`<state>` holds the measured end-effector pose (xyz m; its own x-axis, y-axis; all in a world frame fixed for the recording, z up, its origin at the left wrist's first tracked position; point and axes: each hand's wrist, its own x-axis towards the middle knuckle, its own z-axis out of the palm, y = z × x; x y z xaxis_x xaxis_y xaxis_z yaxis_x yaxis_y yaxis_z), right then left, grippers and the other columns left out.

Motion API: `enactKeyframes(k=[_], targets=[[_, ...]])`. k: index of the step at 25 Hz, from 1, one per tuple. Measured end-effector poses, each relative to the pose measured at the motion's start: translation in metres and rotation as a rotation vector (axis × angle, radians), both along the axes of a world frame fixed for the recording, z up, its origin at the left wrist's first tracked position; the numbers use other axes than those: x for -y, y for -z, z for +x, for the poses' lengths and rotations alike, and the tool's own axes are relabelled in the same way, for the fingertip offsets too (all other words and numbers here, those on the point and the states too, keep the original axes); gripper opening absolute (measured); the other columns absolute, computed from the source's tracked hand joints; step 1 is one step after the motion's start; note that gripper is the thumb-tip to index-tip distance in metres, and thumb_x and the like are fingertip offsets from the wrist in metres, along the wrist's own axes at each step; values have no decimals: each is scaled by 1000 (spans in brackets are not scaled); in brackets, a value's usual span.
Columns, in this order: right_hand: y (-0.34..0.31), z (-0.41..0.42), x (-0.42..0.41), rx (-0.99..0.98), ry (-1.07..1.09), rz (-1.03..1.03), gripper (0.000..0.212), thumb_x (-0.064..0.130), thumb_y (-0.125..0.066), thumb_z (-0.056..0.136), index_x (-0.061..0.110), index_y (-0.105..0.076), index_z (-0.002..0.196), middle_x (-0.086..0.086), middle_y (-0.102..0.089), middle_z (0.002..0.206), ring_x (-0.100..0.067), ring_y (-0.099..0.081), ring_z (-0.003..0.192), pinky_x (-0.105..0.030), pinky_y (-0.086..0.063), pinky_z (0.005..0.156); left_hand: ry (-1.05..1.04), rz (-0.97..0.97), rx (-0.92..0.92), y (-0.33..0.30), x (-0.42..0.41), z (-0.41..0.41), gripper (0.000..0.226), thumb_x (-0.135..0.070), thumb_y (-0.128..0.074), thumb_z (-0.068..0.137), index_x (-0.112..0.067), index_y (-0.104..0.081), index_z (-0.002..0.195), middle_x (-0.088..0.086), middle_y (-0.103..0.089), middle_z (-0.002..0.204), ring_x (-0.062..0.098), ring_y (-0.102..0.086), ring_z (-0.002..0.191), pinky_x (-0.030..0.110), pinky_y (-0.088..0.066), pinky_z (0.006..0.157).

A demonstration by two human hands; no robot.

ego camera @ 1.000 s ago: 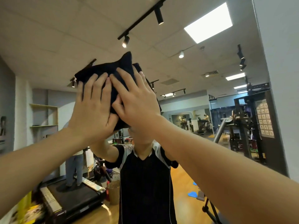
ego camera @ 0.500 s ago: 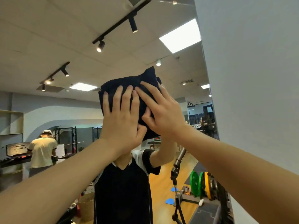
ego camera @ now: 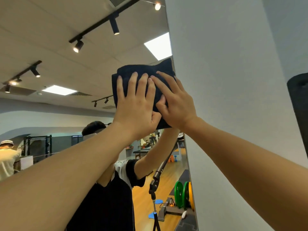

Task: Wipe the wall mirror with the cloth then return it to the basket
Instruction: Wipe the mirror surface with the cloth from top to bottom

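Observation:
A dark folded cloth (ego camera: 133, 70) lies flat against the wall mirror (ego camera: 58, 114), high up and close to the mirror's right edge. My left hand (ego camera: 136, 105) presses on it with straight, spread fingers. My right hand (ego camera: 175, 100) presses beside it, fingers straight, its thumb overlapping my left hand. The cloth's upper right corner reaches the mirror's edge. The mirror reflects me, the ceiling and a gym room. No basket is in view.
A plain white wall (ego camera: 233, 97) borders the mirror on the right. A dark rolled mat (ego camera: 298, 114) stands at the far right edge. Reflected in the mirror are green and yellow weight plates (ego camera: 183, 194), a stand pole (ego camera: 160, 167) and another person (ego camera: 8, 157) at the left.
Both hands have slid the cloth to the right across the mirror, from over my reflection to the mirror's right edge. The view has turned right with them.

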<state>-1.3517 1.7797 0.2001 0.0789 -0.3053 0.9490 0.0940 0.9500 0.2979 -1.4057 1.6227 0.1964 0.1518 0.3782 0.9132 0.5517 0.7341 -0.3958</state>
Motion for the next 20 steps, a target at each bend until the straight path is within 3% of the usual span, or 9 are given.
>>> enactKeyframes(k=[7,14,20], targets=[[14,6,-9,-5,4,-83,53,27,-43,97,14,-57,147,-9,-53,153,-31,-50,138,-40,-59,89,24,-39,24,9,-12,5,75,-43,-29,88,-8,-33,154,17,-34,159,40,-27,150,66,-14,123],[121,20,-17,84,-20,-206,56,22,-41,97,10,-51,151,-13,-43,158,-32,-47,140,-38,-57,93,116,-154,42,96,-21,11,71,-41,-27,94,-7,-36,155,17,-36,160,38,-27,151,64,-11,125],[165,19,7,143,15,-304,59,26,-42,97,12,-43,154,-13,-36,161,-37,-43,142,-53,-54,102,56,-249,17,129,-4,6,72,-42,-21,95,-6,-32,157,17,-33,163,37,-25,153,62,-10,126]])
